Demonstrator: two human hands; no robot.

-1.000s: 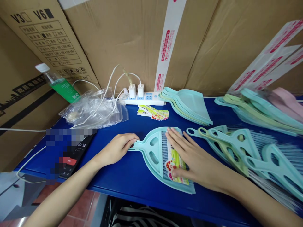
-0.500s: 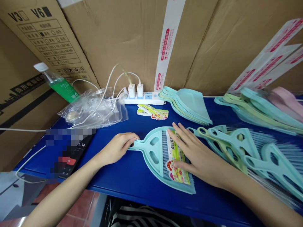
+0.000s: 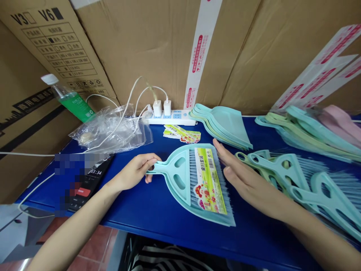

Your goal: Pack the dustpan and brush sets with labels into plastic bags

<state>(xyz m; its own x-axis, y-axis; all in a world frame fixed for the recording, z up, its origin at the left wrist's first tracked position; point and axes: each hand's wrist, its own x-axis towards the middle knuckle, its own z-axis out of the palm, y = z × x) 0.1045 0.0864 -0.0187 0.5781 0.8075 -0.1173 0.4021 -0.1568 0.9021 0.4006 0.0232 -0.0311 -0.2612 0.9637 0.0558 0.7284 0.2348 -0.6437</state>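
My left hand [image 3: 139,170] grips the stacked handles of a light-blue dustpan [image 3: 176,201] and the small brush [image 3: 183,173] nested in it. A printed card [image 3: 210,180] with mushrooms and flowers lies across the brush's bristles. Beside the pan's wide edge, my right hand [image 3: 244,175] is tilted on its side with the fingers straight; it holds nothing. Right of that hand lie several loose brushes [image 3: 284,169], light blue and green. A stack of dustpans [image 3: 225,120] rests behind, with a few more printed cards [image 3: 183,134] to its left.
Cardboard boxes [image 3: 158,49] wall off the back. A white power strip [image 3: 180,117] with chargers stands before them. At left are a crumpled plastic bag [image 3: 118,131], a green-labelled bottle [image 3: 75,105] and a phone [image 3: 87,184]. More dustpans [image 3: 310,131] lie at the right.
My right hand has come off the card and moved right, turning onto its edge. The dustpan and brush have shifted slightly left and up in my left hand, leaving the card fully visible.
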